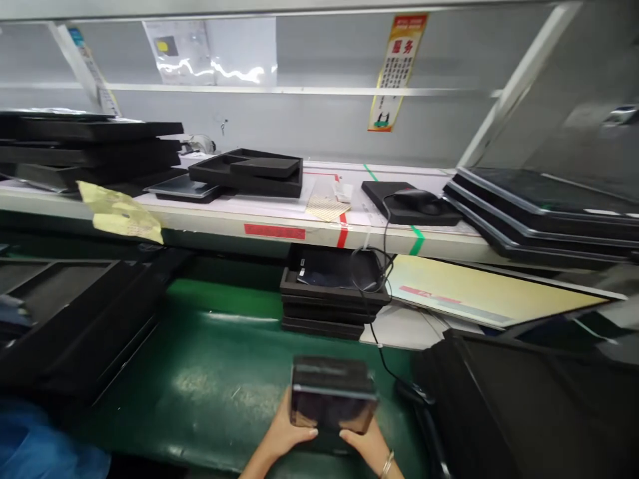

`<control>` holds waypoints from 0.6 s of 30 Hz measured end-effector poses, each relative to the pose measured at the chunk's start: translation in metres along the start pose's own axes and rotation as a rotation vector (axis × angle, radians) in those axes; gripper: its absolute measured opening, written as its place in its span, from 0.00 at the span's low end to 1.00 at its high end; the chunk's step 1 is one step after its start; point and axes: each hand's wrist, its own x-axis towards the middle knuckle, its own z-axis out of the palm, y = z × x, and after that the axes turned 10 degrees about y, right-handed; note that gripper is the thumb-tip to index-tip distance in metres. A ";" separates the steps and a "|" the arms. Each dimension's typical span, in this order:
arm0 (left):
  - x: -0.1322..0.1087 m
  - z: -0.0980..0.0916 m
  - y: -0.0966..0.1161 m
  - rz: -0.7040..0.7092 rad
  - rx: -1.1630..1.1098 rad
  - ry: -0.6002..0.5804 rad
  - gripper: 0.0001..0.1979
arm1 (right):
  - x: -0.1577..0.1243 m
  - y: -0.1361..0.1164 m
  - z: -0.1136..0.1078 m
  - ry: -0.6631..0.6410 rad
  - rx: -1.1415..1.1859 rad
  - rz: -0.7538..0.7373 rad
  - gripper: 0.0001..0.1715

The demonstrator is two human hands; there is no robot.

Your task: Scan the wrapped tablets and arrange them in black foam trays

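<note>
Evidently, I see the left hand [288,432] and right hand [368,447] reaching forward, fingers [306,434] gripping a blurred dark block [333,394].

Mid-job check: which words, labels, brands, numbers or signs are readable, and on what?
"服务": hanging banner; its other lines are too small to read.
Left banner: too blurred.
Wall sheets: nothing legible.
Yellow screen: marks unreadable.
White label on the dark device: too small.

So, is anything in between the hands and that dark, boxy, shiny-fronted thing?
Nothing visible is: the left hand and right hand already grip the dark, boxy, shiny-fronted thing from either side, over the smooth green tabletop.
</note>
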 end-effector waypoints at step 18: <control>-0.031 -0.005 0.233 0.219 -0.237 0.152 0.40 | 0.005 -0.373 -0.061 -0.212 0.812 -0.482 0.26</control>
